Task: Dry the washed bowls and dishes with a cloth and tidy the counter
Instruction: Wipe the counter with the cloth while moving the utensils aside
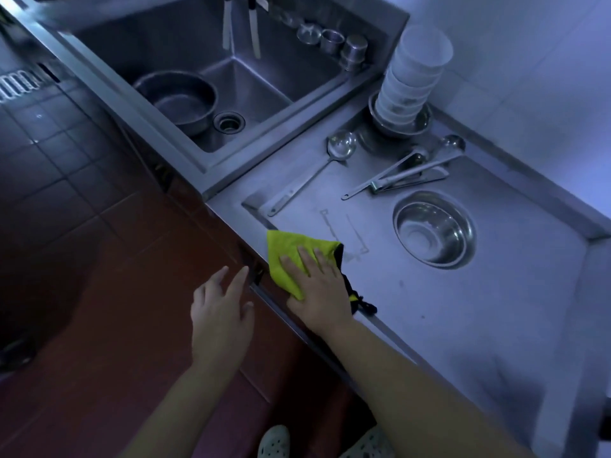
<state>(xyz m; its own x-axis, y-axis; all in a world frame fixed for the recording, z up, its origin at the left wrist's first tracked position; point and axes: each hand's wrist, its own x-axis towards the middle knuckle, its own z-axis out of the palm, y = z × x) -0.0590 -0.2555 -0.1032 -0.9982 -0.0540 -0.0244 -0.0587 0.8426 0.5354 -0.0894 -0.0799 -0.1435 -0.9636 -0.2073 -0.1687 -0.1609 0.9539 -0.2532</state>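
right hand flat on cloth

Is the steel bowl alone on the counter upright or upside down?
Upright. The round stainless steel bowl sits on the steel counter with its opening up, and its shiny inner bottom shows.

Sink lying far left, pot sitting in it. Counter lying right of sink. Bowl stack standing far; ladles lying nearer; steel bowl sitting right; cloth lying on near edge under right hand.
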